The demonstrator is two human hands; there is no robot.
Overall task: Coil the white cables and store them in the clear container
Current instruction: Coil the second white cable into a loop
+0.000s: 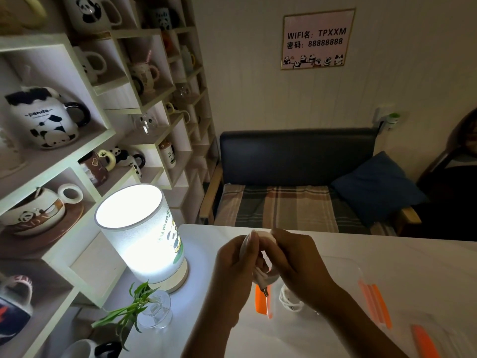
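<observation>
Both my hands hold one white cable [268, 276] above the white table, looped between them. My left hand [236, 267] pinches the loop at its top and left side. My right hand [299, 262] grips the loop's right side. The cable's plug end hangs down below my fingers. Under my hands sits the clear container [343, 270] with orange latches [260, 299]. A second white cable [290, 299] lies coiled inside it, partly hidden by my right wrist.
A lit table lamp [144, 236] stands left of my hands, with a small plant in a glass [152, 310] in front of it. The container's lid with an orange latch [423, 339] lies at right. Shelves of mugs [51, 120] line the left; a bench [296, 195] stands beyond the table.
</observation>
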